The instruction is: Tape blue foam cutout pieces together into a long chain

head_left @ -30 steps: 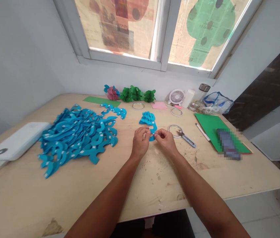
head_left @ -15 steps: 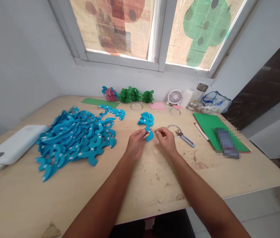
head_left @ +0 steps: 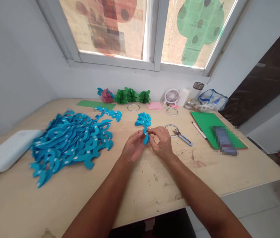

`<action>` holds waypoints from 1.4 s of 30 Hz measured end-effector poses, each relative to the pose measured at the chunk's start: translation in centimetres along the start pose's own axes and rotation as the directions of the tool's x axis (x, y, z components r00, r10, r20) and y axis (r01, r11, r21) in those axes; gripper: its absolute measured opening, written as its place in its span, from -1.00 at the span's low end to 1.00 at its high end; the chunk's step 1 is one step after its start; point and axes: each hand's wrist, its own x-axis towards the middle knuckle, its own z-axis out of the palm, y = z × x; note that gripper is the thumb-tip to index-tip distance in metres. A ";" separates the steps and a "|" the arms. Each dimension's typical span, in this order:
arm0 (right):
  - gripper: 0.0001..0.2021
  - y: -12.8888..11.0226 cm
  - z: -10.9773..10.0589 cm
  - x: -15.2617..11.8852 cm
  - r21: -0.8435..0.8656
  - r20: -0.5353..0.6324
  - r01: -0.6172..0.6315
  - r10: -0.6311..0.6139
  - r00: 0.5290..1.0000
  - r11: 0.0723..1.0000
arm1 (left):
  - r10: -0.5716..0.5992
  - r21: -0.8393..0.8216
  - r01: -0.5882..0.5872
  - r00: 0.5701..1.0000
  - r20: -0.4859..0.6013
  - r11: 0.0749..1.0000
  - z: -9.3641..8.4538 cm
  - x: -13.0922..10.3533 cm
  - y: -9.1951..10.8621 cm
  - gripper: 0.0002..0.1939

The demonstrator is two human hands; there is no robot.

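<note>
1. Nearest the table's front edge, toward its left: the heap of blue cutouts [head_left: 72, 142], sprawling!
2. Mid-table, the left hand [head_left: 134, 147] has its grip pinched on the blue strip [head_left: 146, 138].
3. The right hand [head_left: 163, 142] meets the strip's right side; whether that grip is closed, I can't tell.
4. Snips [head_left: 183, 137] rest just right.
5. Beyond, a folded blue bundle [head_left: 143, 119].
6. Along the far edge, green paper ornaments [head_left: 130, 95]!

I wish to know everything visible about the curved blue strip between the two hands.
The strip is blue, thin and curved, looks like paper, and carries small white patches. It reaches from the blue bunch to the left hand, which seems to pinch its edge. The right hand is close; its contact is unclear.
</note>
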 end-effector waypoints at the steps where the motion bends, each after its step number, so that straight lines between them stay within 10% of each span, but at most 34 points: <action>1: -0.87 0.1 0.0 0.0 -0.011 -0.008 0.007 -0.007 1.000 1.000 | -0.003 -0.009 0.003 1.000 0.004 1.000 0.0 0.0 0.0 -0.89; 13: -0.90 0.7 0.2 0.1 0.187 -0.044 -0.182 0.194 0.980 0.965 | 0.100 0.009 -0.100 0.989 -0.109 0.995 -0.8 1.1 -0.6 -0.84; 21: -0.89 1.3 1.0 0.2 0.507 0.231 -0.463 0.403 0.885 0.727 | 0.203 0.115 -0.177 0.939 -0.278 0.977 -0.5 1.1 -0.6 -0.83; 42: -0.83 2.0 1.4 0.1 0.593 0.163 -0.516 0.536 0.828 0.617 | 0.345 0.592 -0.156 0.912 -0.221 0.791 0.2 0.4 -0.9 -0.81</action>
